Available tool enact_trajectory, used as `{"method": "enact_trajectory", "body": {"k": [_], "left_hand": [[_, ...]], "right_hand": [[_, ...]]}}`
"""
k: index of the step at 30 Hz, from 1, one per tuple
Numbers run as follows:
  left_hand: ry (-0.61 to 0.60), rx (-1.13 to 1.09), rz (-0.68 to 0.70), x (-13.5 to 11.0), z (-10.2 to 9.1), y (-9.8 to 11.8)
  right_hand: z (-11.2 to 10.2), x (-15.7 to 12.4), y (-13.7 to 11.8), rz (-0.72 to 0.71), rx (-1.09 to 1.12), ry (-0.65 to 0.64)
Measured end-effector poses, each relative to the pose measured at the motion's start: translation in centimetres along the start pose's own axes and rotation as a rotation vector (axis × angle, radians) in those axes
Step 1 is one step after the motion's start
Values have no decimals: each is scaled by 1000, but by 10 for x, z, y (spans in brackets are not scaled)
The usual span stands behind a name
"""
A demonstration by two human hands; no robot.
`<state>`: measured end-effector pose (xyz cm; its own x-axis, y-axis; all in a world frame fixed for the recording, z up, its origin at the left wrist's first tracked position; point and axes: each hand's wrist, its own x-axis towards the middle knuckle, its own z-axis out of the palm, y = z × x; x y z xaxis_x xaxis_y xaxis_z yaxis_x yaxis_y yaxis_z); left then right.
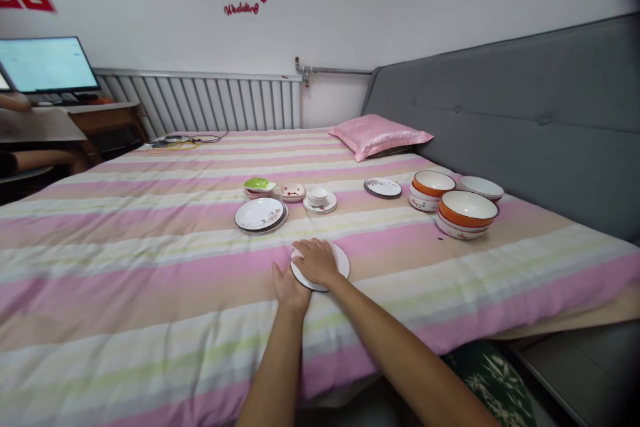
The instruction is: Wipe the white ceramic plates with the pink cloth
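We lay our right hand (316, 260) flat, fingers loosely spread, on a round, smooth, dark-rimmed plate (342, 261); left hand (291, 288) open, thumb apart, at its left edge, over creased, striped bedspread (150, 280).

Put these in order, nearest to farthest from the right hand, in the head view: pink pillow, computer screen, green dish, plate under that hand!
1. Plate: under the right hand.
2. Green dish: farther back, left.
3. Pink pillow: even farther back, right.
4. Computer screen: far left.
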<state>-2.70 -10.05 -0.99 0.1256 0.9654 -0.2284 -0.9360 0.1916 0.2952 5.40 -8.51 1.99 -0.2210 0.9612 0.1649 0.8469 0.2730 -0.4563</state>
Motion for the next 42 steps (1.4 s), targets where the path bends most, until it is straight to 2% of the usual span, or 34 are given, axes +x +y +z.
{"method": "enact_trajectory", "body": {"k": [5, 10, 14, 19, 25, 29, 32, 37, 42], "left_hand": [[40, 17, -21, -3, -1, 3], [53, 72, -69, -5, -3, 5], [29, 91, -54, -3, -2, 2], [7, 93, -39, -1, 1, -1], [12, 74, -26, -1, 3, -3], [21, 52, 5, 3, 1, -5], [29, 43, 36, 6, 0, -6], [53, 30, 73, 9, -1, -7], [52, -13, 89, 10, 0, -6]], "right_hand": [[-4, -35, -3, -196, 38, 13], [-11, -66, 10, -319, 80, 20], [-18, -85, 22, -273, 52, -16], [-12, -93, 32, -66, 3, 86], [-1, -73, 38, 84, -11, 159], [0, -45, 41, 225, -32, 106], [0, -21, 45, 263, -39, 71], [-4, 13, 50, 220, -37, 7], [-8, 26, 33, 39, -16, -71]]}}
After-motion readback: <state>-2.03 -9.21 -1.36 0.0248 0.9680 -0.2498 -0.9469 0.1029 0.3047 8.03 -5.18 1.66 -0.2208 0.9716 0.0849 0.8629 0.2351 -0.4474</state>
